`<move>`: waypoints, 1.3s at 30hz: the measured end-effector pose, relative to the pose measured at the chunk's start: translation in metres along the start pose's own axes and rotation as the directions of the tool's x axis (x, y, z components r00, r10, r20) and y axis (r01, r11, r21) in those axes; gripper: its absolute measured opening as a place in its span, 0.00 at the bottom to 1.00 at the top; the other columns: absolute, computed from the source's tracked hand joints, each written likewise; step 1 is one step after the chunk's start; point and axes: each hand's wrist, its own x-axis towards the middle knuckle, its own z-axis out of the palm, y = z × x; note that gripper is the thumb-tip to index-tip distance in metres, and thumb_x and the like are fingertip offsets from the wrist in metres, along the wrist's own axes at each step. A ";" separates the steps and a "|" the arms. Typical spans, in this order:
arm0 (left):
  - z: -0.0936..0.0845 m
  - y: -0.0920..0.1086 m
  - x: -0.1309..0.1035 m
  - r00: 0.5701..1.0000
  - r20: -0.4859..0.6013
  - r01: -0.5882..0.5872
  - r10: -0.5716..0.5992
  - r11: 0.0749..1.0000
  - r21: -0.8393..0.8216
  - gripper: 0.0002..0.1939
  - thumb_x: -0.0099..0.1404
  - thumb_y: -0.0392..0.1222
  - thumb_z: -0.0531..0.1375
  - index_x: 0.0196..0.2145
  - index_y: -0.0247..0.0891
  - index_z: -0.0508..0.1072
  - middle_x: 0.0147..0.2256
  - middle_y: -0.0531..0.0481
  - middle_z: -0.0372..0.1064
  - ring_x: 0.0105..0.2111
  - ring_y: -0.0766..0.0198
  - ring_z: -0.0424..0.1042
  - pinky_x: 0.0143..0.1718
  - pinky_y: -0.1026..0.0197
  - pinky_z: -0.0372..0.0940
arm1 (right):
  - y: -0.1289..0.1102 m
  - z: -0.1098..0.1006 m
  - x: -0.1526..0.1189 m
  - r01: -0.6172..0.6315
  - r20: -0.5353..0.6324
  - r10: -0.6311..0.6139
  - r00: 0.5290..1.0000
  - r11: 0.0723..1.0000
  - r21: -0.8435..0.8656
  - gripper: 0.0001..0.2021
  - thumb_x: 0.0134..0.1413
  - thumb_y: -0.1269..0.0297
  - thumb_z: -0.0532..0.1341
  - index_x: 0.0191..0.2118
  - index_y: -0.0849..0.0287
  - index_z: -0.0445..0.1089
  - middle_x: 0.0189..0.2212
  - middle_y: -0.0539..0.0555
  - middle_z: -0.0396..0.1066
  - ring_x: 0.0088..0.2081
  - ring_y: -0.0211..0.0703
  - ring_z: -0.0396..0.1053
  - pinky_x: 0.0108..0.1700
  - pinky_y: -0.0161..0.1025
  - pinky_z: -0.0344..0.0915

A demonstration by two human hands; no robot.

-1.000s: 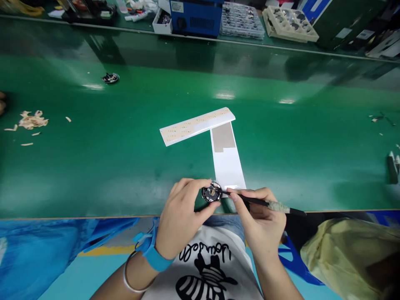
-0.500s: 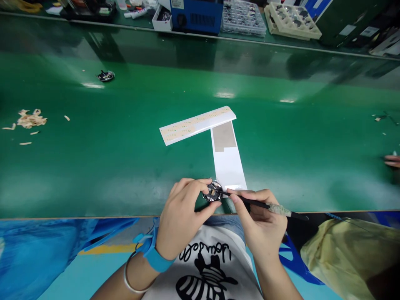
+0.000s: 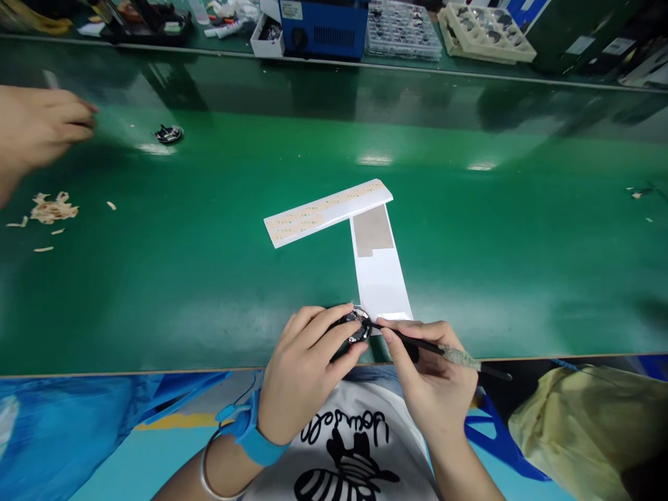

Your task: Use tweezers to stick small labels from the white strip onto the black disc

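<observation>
My left hand point(image 3: 305, 369) grips a small round electronic module point(image 3: 361, 321), dark with a silvery rim, just above the front edge of the bench. Its fingers lie across the module and cover much of it. Between the thumb and fingers of my right hand point(image 3: 435, 379) is a slim black tweezers-like tool point(image 3: 417, 341), wrapped in clear tape toward its rear. The tool's tip meets the module's right side; the exact contact is too small to make out. Just beyond lies a white backing sheet point(image 3: 383, 282) with a grey-brown patch, partly under a sticker strip point(image 3: 328, 212) with small yellowish pieces.
Another person's hand point(image 3: 44, 129) reaches in at the left, near a second round module point(image 3: 168, 133). Peeled beige scraps point(image 3: 53, 207) are piled on the green bench point(image 3: 209, 278). Along the back shelf stand a blue box point(image 3: 323, 31), a clear compartment tray point(image 3: 401, 31) and beige trays point(image 3: 485, 33).
My left fingers have moved farther over the module, while the tool stays at its right side. Another person's hand has entered at the left; one at the right edge has gone from view.
</observation>
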 end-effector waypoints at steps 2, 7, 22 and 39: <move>0.000 0.000 0.000 1.000 0.006 0.013 -0.013 1.000 -0.003 0.09 0.66 0.37 0.63 0.45 0.36 0.73 0.49 0.45 0.73 0.43 0.55 0.67 0.44 0.50 0.69 | 0.000 0.000 0.000 -0.002 -0.003 0.002 1.000 1.000 -0.007 0.09 0.51 0.75 0.67 0.35 0.57 0.69 0.35 0.54 0.79 0.40 0.46 0.79 0.42 0.41 0.78; 0.001 0.001 0.000 0.998 -0.011 0.055 -0.055 0.997 -0.053 0.08 0.65 0.38 0.63 0.43 0.38 0.72 0.48 0.46 0.74 0.43 0.56 0.68 0.43 0.50 0.70 | -0.001 -0.001 0.001 -0.014 0.012 0.014 1.000 1.000 0.004 0.08 0.51 0.76 0.67 0.35 0.57 0.69 0.34 0.53 0.79 0.39 0.45 0.79 0.43 0.41 0.78; 0.000 0.004 0.000 0.978 0.004 0.206 -0.208 0.968 -0.141 0.11 0.62 0.37 0.66 0.37 0.41 0.66 0.46 0.49 0.75 0.44 0.58 0.71 0.44 0.54 0.70 | 0.001 -0.003 -0.001 0.004 0.049 -0.004 0.999 1.000 0.001 0.11 0.51 0.78 0.66 0.37 0.56 0.68 0.36 0.52 0.78 0.41 0.43 0.79 0.46 0.40 0.76; 0.000 0.004 0.000 0.976 0.000 0.217 -0.219 0.964 -0.152 0.12 0.61 0.37 0.67 0.37 0.41 0.65 0.46 0.49 0.75 0.44 0.59 0.71 0.44 0.56 0.70 | 0.002 -0.005 -0.001 0.017 0.075 -0.018 0.997 1.000 0.008 0.12 0.51 0.78 0.65 0.37 0.56 0.67 0.37 0.53 0.78 0.41 0.44 0.78 0.45 0.42 0.76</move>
